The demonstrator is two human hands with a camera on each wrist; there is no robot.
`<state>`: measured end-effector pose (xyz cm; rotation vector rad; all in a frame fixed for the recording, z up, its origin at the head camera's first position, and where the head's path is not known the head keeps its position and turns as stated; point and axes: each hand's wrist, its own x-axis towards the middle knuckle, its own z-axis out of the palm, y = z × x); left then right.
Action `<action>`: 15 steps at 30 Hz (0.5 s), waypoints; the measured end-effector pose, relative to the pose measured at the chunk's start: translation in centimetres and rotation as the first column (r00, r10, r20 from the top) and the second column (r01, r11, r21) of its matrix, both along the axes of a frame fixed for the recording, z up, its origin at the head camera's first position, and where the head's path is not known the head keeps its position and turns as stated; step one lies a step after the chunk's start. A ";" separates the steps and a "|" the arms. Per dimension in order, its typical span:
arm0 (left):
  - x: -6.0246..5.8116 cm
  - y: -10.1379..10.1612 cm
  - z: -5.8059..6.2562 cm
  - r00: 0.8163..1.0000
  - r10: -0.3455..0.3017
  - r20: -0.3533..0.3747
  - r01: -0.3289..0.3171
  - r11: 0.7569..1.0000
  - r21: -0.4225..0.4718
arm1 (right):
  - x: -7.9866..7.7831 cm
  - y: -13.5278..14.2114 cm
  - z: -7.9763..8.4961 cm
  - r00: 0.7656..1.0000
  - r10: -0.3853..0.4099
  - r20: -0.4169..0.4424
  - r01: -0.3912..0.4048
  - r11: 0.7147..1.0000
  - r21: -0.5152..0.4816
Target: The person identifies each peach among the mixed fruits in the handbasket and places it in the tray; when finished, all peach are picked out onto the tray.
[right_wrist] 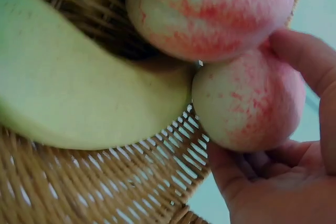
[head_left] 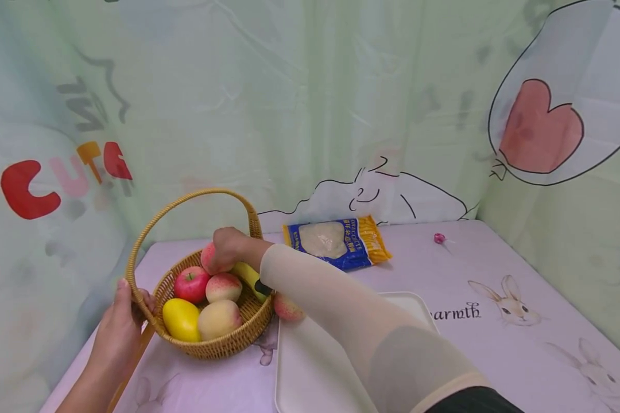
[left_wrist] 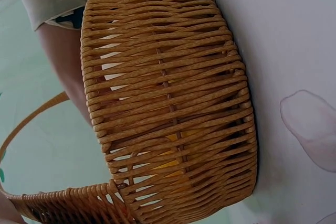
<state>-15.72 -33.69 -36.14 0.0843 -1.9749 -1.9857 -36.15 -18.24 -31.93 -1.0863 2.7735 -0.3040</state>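
Gripping a peach (head_left: pixel 208 258) with your right hand (head_left: pixel 231 250) and the basket (head_left: pixel 222 347) with your left hand (head_left: pixel 122 321), you have most fruit (head_left: pixel 192 285) inside; another peach (head_left: pixel 289 308) is left outside.

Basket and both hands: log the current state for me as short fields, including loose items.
left hand: grips the basket near the foot of its handle
right hand: fingers round a peach at the basket's far side; lifted or resting, cannot tell
also in basket: red apple, two more peaches, yellow fruit, banana
outside basket: one peach beside it, by the tray
farther back: food bag, lollipop
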 end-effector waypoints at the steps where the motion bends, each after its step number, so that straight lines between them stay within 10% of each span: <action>1: 0.0 0.0 0.0 1.000 0.004 0.005 -0.004 1.000 0.001 | 0.1 -0.1 0.0 1.000 0.002 -0.024 -0.002 1.000 0.015; 15: 0.2 0.0 0.3 0.998 0.020 0.053 -0.022 0.999 0.024 | 0.1 0.0 0.0 0.998 -0.008 -0.064 0.007 1.000 -0.025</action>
